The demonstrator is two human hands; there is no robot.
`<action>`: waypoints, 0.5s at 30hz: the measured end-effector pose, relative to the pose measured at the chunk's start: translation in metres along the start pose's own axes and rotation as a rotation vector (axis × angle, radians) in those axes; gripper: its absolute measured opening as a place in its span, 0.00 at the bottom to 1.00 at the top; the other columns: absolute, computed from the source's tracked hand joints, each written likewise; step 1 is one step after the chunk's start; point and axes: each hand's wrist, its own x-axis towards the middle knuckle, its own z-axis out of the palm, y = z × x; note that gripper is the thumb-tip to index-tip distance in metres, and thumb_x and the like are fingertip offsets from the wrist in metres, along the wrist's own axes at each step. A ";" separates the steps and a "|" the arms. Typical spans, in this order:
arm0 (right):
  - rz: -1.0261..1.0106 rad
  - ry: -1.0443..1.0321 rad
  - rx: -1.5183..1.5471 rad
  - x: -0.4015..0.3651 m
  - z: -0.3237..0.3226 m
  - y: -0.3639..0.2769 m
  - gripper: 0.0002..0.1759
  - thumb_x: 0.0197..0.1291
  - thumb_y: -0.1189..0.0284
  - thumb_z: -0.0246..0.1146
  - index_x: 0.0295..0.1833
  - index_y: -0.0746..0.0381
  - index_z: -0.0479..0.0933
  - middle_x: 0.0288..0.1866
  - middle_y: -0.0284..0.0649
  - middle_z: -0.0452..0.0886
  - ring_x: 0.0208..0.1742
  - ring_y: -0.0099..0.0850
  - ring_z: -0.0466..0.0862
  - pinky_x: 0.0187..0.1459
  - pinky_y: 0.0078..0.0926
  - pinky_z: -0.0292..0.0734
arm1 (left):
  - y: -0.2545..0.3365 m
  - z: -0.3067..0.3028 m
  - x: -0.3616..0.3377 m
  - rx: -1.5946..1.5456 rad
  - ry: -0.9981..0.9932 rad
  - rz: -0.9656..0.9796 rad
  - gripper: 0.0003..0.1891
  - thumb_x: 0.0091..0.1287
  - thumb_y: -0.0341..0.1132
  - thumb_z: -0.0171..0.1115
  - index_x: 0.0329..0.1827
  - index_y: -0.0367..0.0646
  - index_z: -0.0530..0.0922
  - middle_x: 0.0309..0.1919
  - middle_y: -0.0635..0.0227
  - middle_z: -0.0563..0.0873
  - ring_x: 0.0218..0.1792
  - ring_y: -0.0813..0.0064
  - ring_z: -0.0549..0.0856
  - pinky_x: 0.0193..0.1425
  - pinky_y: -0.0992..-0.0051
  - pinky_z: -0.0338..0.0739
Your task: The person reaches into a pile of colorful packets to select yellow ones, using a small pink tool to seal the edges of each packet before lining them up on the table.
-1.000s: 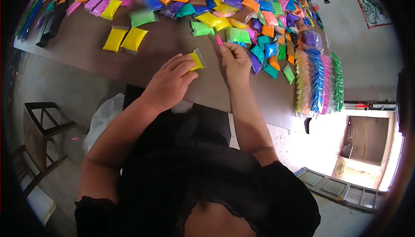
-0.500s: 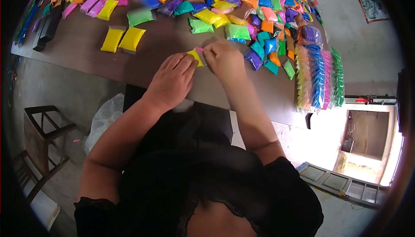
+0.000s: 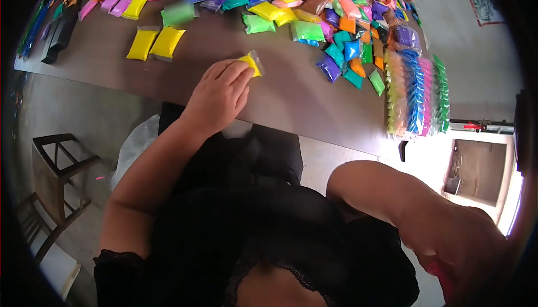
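My left hand (image 3: 221, 91) is on the brown table, its fingers closed over a small yellow packet (image 3: 252, 65). The packet's clear plastic end sticks out to the right, and part of its body is under my fingertips. My right hand (image 3: 462, 251) is off the table at the lower right, close to the camera and curled. Something pinkish-red (image 3: 444, 280) shows at its fingers, too dark and cut off to name. Two more yellow packets (image 3: 143, 43) lie to the left of my left hand.
A heap of colourful packets (image 3: 314, 1) covers the table's far side. Strips of packets (image 3: 412, 94) lie at the right end of the table (image 3: 314, 114). Black bar-shaped objects (image 3: 59, 38) are at far left. A wooden chair (image 3: 53, 178) stands on the floor at left.
My right hand has left the yellow packet and swung down to the lower right, off the table. My left hand stays on the packet. The pink bit beside the packet is gone from there.
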 end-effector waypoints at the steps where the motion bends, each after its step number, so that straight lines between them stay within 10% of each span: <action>1: 0.620 0.029 0.302 0.018 0.006 -0.015 0.06 0.62 0.85 0.62 0.42 0.68 0.84 0.42 0.48 0.86 0.41 0.39 0.87 0.46 0.30 0.87 | 0.000 0.001 0.000 -0.005 0.004 0.006 0.20 0.62 0.27 0.66 0.58 0.38 0.80 0.58 0.64 0.79 0.60 0.61 0.79 0.66 0.62 0.75; 2: 0.621 0.025 0.296 0.010 0.009 -0.020 0.06 0.62 0.85 0.62 0.42 0.68 0.84 0.42 0.48 0.86 0.41 0.39 0.87 0.46 0.30 0.87 | 0.001 0.001 0.000 0.003 0.014 0.008 0.20 0.62 0.28 0.66 0.58 0.38 0.80 0.58 0.64 0.79 0.60 0.61 0.79 0.66 0.61 0.75; 4: -0.219 0.391 0.462 -0.012 0.022 -0.017 0.09 0.57 0.82 0.69 0.42 0.67 0.78 0.37 0.50 0.83 0.39 0.44 0.88 0.39 0.41 0.87 | 0.002 0.000 -0.002 0.008 0.025 0.009 0.19 0.63 0.28 0.66 0.58 0.38 0.80 0.58 0.64 0.79 0.60 0.60 0.79 0.66 0.61 0.75; 5: -0.218 0.387 0.461 -0.011 0.023 -0.020 0.09 0.57 0.82 0.69 0.42 0.67 0.78 0.37 0.50 0.83 0.39 0.44 0.88 0.39 0.41 0.87 | 0.003 -0.001 -0.003 0.016 0.010 0.008 0.19 0.63 0.27 0.66 0.58 0.38 0.80 0.58 0.64 0.79 0.60 0.60 0.79 0.66 0.61 0.75; 10: 0.551 0.270 0.314 -0.003 0.021 -0.034 0.06 0.60 0.86 0.63 0.39 0.68 0.83 0.41 0.48 0.85 0.40 0.38 0.87 0.44 0.31 0.86 | 0.000 0.000 -0.002 0.028 0.021 0.014 0.19 0.63 0.28 0.66 0.58 0.37 0.80 0.58 0.63 0.79 0.60 0.61 0.79 0.66 0.62 0.75; 15: 0.647 0.086 0.399 0.001 0.002 -0.048 0.06 0.61 0.86 0.62 0.40 0.67 0.83 0.42 0.49 0.85 0.41 0.39 0.87 0.44 0.32 0.87 | -0.012 -0.001 0.002 0.016 -0.003 0.027 0.13 0.63 0.26 0.66 0.51 0.40 0.83 0.54 0.64 0.82 0.58 0.60 0.81 0.64 0.63 0.77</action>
